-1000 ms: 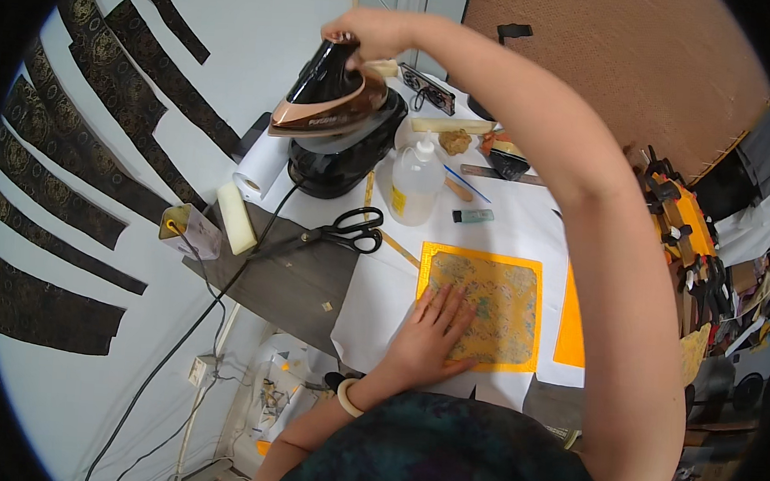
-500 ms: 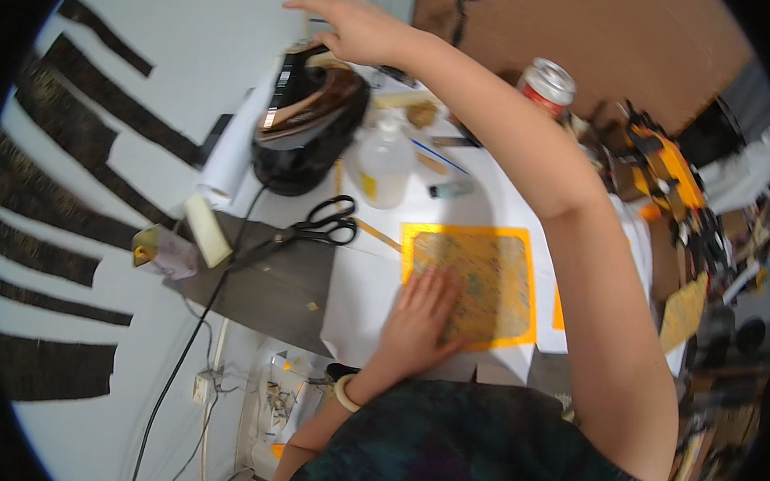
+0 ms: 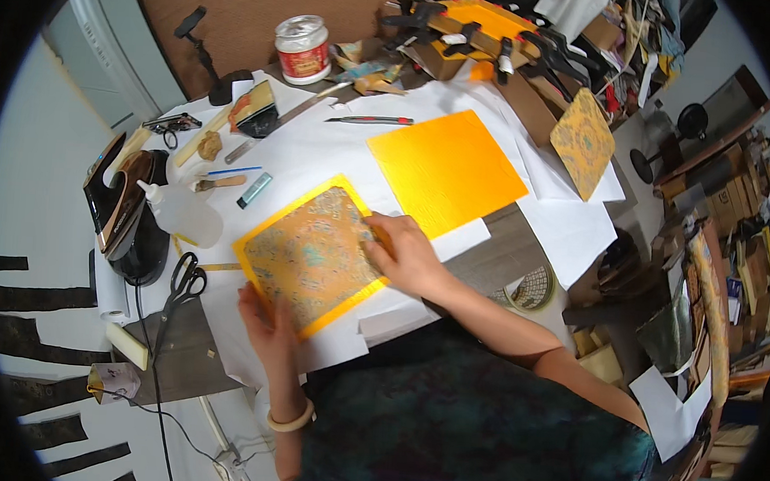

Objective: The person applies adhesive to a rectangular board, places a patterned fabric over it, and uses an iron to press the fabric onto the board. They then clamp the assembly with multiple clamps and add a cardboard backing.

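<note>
A square panel (image 3: 309, 258) with a mottled patterned face and a bright yellow border sits turned at an angle in front of me, over the white paper. My right hand (image 3: 406, 252) grips its right edge, fingers and thumb closed there. At the lower left edge is my left hand (image 3: 269, 326), slightly smeared, with the border between its thumb and fingers. Whether the panel rests fully on the paper, I cannot tell. Beyond my right hand lies a plain yellow-orange sheet (image 3: 448, 169).
On the left stand a dark iron (image 3: 123, 198), a clear squeeze bottle (image 3: 184, 213) and black scissors (image 3: 181, 290). A utility knife (image 3: 370, 120), a brush (image 3: 256, 114) and a red-labelled jar (image 3: 303, 52) lie farther back. Clamps (image 3: 505, 58) crowd the back right, near another patterned panel (image 3: 583, 145).
My right hand has left the iron and come down to the panel's right edge. My left hand has shifted from the panel's face to its edge. The panel is turned; the view swung right.
</note>
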